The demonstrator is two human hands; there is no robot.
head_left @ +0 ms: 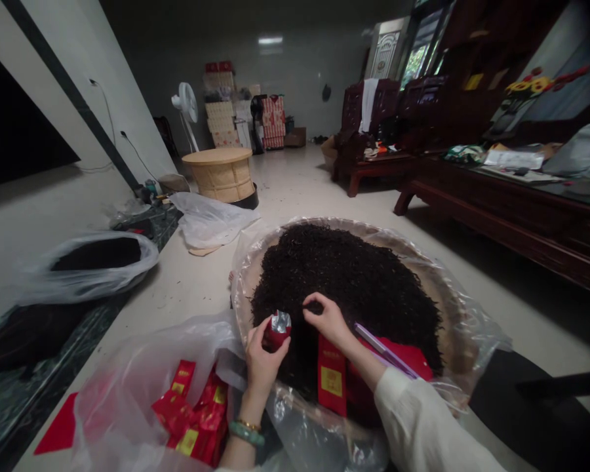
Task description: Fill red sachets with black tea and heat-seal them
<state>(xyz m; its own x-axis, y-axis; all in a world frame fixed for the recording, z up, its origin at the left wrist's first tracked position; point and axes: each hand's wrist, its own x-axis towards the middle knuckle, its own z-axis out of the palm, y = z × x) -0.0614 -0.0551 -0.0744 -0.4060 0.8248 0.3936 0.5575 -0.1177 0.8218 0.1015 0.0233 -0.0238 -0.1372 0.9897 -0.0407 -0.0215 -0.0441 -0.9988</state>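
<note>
Red, likely soft pouch (pixel 277 337) is side-pinched by the left hand (pixel 261 359); above leaves (pixel 344 269), the right hand (pixel 330 320) is curled, contents unclear.

One left hand (pixel 265 357); one right hand (pixel 330 321); one foil pouch (pixel 278 332); two bracelets (pixel 246 433); one tray (pixel 450 308); one desk (pixel 496 200).

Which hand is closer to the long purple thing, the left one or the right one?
Right. The right hand is just left of the purple thing's far end. The left hand is farther left, holding a small red packet.
</note>
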